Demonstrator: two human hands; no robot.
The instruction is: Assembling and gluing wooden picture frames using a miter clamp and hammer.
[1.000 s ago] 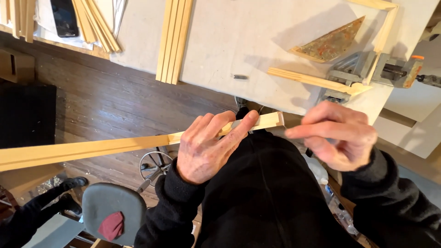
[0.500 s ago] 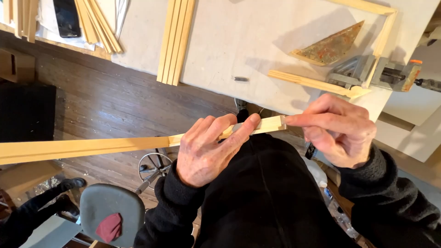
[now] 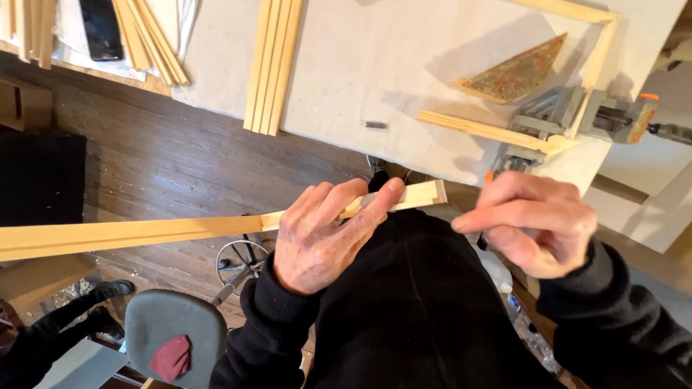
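My left hand (image 3: 324,234) grips a long pale wooden strip (image 3: 137,234) near its right end, which has a stepped cut (image 3: 429,193). The strip runs level from the left edge of view to just past my fingers. My right hand (image 3: 537,223) hovers a little to the right of the strip's end, fingers pinched together, apart from the wood. Whether something small sits between those fingertips I cannot tell. Both arms wear black sleeves.
A pale worktable (image 3: 375,65) holds a bundle of wooden strips (image 3: 272,65), a partly built frame (image 3: 577,43) in a corner clamp (image 3: 555,119), and a triangular board (image 3: 519,72). More strips (image 3: 148,39) and a dark phone (image 3: 101,29) lie at top left. A grey stool (image 3: 173,335) stands below on the wooden floor.
My right hand touched the strip's cut end half a second ago and has since pulled away to the right. My left hand keeps its hold; the strip has barely moved.
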